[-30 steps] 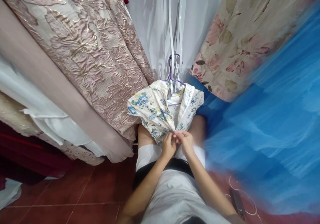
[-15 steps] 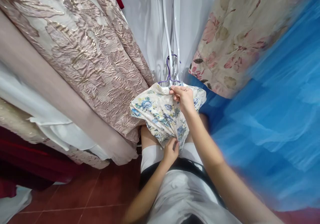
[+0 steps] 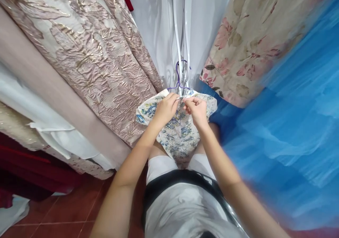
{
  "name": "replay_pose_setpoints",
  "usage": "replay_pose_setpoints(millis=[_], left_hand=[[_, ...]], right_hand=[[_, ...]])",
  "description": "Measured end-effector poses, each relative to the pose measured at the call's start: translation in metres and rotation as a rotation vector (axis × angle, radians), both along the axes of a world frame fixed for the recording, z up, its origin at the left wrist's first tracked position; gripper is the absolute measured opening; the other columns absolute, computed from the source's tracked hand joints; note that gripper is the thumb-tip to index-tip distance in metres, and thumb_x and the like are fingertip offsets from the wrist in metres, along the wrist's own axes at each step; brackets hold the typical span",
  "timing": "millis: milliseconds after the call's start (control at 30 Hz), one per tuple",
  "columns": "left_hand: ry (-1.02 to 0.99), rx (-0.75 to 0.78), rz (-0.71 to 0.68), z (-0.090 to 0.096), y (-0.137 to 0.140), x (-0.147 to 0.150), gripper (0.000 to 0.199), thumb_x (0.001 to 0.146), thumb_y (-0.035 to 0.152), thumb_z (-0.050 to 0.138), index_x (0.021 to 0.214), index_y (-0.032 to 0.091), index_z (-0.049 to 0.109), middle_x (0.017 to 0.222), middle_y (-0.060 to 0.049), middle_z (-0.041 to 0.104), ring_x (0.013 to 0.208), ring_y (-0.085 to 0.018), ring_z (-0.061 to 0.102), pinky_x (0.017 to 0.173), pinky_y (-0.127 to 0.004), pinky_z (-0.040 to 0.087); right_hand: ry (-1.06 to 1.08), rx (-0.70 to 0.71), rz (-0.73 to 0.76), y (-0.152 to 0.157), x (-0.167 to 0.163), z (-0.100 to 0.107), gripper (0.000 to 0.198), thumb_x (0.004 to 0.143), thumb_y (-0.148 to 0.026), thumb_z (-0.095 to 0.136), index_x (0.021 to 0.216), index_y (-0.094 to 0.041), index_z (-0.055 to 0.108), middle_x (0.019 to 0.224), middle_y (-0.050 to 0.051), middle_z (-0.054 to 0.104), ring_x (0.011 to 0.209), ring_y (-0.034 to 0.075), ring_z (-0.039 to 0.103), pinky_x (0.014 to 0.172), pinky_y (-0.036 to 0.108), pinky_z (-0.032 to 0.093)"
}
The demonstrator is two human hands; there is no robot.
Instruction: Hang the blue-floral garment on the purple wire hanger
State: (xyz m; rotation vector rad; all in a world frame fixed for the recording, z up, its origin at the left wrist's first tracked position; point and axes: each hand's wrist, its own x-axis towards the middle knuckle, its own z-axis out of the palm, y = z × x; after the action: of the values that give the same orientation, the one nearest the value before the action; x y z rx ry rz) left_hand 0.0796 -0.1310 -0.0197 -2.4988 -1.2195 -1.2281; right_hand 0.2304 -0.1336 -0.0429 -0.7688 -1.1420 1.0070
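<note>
A white garment with blue flowers (image 3: 180, 132) hangs in front of me on a purple hanger (image 3: 178, 76), its hem reaching down towards my thighs. My left hand (image 3: 168, 107) pinches the garment's top edge just left of its middle. Close beside it, my right hand (image 3: 195, 108) pinches the same edge from the right, fingertips almost touching the left ones. Whatever small part of the neckline lies between the fingertips is too small to make out. White straps (image 3: 177, 29) hang down in front of the hanger.
Pinkish brocade fabric (image 3: 87, 57) hangs close on the left, with pale and dark red garments beyond it. At right are a cream cloth with pink flowers (image 3: 238, 54) and blue fabric (image 3: 291, 135). White cloth (image 3: 153, 29) hangs behind; red floor tiles (image 3: 66, 213) show below.
My left hand has let go of the garment's lower front and moved up to its top edge beside my right hand. The right hand stays at the neckline, slightly lower.
</note>
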Motion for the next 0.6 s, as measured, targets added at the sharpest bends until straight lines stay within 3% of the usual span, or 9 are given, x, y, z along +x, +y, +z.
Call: replay_pose_setpoints(millis=[200, 367, 600], left_hand=[[0.050, 0.011, -0.014, 0.001, -0.003, -0.003, 0.022, 0.103, 0.019, 0.044, 0.097, 0.016, 0.065, 0.093, -0.007, 0.065, 0.086, -0.020, 0.063, 0.080, -0.030, 0.048], [0.015, 0.031, -0.006, 0.007, -0.012, 0.003, 0.016, 0.101, 0.022, 0.051, 0.095, 0.015, 0.065, 0.088, -0.005, 0.067, 0.079, -0.018, 0.062, 0.073, -0.028, 0.046], [-0.244, 0.131, 0.025, 0.012, -0.015, 0.012, 0.022, 0.101, 0.029, 0.057, 0.084, 0.016, 0.066, 0.075, 0.000, 0.064, 0.065, -0.012, 0.057, 0.067, -0.025, 0.043]], right_hand=[[0.046, -0.050, 0.030, 0.011, -0.005, -0.014, 0.030, 0.071, -0.040, 0.079, 0.064, -0.019, 0.060, 0.046, -0.005, 0.054, 0.037, 0.007, 0.041, 0.040, 0.022, 0.032], [0.069, -0.033, 0.006, 0.005, -0.006, -0.009, 0.029, 0.074, -0.037, 0.075, 0.061, -0.019, 0.057, 0.045, -0.006, 0.050, 0.038, 0.007, 0.040, 0.041, 0.022, 0.031], [0.032, -0.033, 0.038, -0.002, -0.014, -0.010, 0.031, 0.074, -0.040, 0.073, 0.058, -0.021, 0.053, 0.043, -0.006, 0.048, 0.038, 0.007, 0.036, 0.041, 0.022, 0.028]])
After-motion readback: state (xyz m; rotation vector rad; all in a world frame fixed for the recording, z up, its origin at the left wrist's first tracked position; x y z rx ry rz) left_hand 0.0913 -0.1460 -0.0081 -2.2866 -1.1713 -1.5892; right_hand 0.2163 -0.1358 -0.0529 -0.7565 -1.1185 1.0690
